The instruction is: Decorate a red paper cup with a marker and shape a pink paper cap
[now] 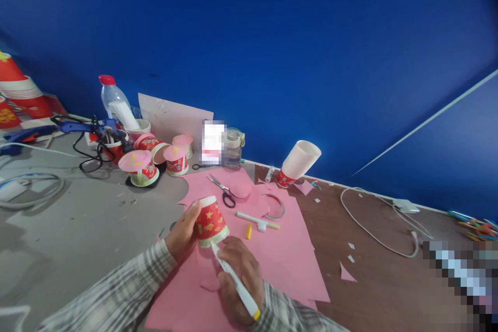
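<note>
A red paper cup (210, 222) sat above the pink paper (293, 264), its wider end toward the person, in the grip of the left hand (182, 236), which reached in from about eight o'clock. The thumb side of that hand was closed against the cup's near left side; the fingers behind it were hidden. The right hand (243, 275), at five o'clock from the cup, was curled firmly around a white marker (243, 290), whose tip pointed up to the cup's lower rim; whether it touched could not be made out. Around three o'clock from the cup lay a yellow cap (248, 232), just beside a second marker (268, 224), with a pale ring (281, 206) farther out. Scissors (229, 201) lay at one o'clock, next to a pink disc (240, 189). Beyond the sheet, a leaning stack of cups (299, 161) stood at two o'clock and a clear jar (234, 153) between twelve and one. A pink-topped cup (177, 165) stood at eleven, another pink-topped cup (143, 174) at ten, and a red-capped bottle (112, 94) behind them. A white cable (360, 235) looped on the table (327, 233) well out at three o'clock, and a blue wall (249, 52) rose at twelve.
</note>
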The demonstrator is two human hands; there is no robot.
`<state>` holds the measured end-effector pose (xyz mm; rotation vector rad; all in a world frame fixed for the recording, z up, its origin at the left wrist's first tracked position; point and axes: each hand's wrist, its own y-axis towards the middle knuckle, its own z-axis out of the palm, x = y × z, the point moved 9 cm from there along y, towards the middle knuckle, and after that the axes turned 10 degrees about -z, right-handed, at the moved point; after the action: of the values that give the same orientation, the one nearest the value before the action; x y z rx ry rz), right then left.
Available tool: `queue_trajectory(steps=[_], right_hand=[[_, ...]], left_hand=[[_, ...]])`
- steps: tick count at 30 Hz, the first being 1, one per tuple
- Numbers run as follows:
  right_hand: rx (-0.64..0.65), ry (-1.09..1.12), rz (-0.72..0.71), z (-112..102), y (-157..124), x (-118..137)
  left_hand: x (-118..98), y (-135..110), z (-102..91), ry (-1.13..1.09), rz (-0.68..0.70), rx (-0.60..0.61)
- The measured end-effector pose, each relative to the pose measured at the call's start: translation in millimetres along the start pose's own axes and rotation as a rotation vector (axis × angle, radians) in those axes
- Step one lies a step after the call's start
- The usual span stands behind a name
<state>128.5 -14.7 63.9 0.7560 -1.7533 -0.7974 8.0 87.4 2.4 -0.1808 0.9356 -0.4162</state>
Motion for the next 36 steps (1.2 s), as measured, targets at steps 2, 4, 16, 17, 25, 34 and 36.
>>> queue_trajectory(steps=[2, 4, 16, 17, 25, 34, 36], right_hand=[[-0.013, -0.035, 0.002, -4, 3, 1], [-0.027, -0.064, 0.014, -7, 5, 1], [-0.049, -0.096, 0.146, -12, 7, -9], [-0.043, -0.1, 0.142, -11, 7, -9], [0.012, -0.163, 0.052, -7, 9, -2], [0.009, -0.151, 0.016, -7, 12, -1], [0.009, -0.148, 0.017, -7, 13, -1]], left_hand=[[-3, -2, 1.0, -0.007, 0.039, -0.002], [-4, -2, 2.2, -0.012, 0.06, 0.003], [13, 8, -4.6, -0.066, 0.022, 0.025], [13, 8, -4.5, -0.068, 0.024, 0.025], [5, 2, -3.1, -0.058, 0.063, 0.01], [7, 4, -3.6, -0.054, 0.06, 0.003], [8, 5, -4.4, -0.051, 0.057, 0.003]])
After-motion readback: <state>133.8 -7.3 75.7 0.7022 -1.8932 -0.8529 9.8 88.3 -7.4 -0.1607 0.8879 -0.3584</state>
